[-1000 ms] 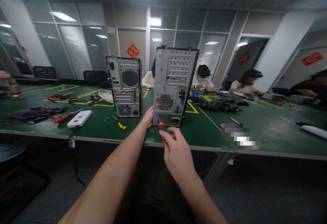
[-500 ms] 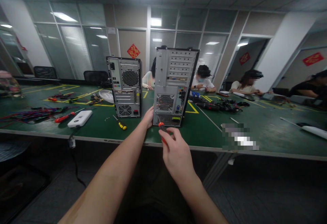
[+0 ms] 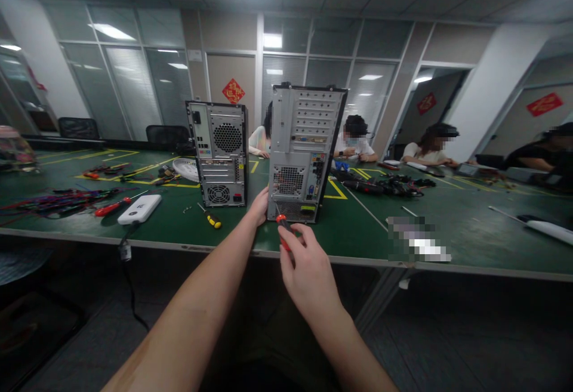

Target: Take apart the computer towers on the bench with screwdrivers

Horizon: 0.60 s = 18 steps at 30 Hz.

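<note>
Screwdriver (image 3: pixel 282 219) before computer tower (image 3: pixel 304 153); second tower (image 3: pixel 219 158) left; both on table (image 3: pixel 353 234).

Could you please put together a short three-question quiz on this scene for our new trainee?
1. Which hand holds the red-and-black screwdriver?

2. True or false: the left hand is at the lower side of the taller tower.

3. What colour is the handle of the loose screwdriver just in front of the shorter tower?
A. Blue and white
B. Yellow and black
C. Plain green

Key:
1. The right hand.
2. True.
3. B.
</note>
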### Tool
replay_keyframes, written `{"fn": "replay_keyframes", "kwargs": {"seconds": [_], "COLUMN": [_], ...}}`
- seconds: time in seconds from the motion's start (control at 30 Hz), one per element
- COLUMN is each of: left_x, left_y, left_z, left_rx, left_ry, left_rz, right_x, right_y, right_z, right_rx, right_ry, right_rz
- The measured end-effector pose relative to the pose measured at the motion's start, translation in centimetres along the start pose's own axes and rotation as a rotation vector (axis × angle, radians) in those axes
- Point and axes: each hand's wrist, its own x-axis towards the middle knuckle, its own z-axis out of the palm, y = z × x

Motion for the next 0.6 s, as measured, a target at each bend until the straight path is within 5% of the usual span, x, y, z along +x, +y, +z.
{"fn": "replay_keyframes", "kwargs": {"seconds": [0.43, 0.6], "left_x": [0.36, 0.28], "left_y": [-0.32, -0.26], "left_z": [-0.17, -0.09], "left_rx": [-0.001, -0.002], "left_ry": [-0.001, 0.006], "left_rz": [-0.01, 0.002], "right_x": [-0.16, -0.2], "right_y": [-0.1, 0.04], "right_z": [0.18, 0.0], "right_rx": [0.06, 0.039], "right_ry": [0.005, 0.002], "right_rz": [0.12, 0.015]}}
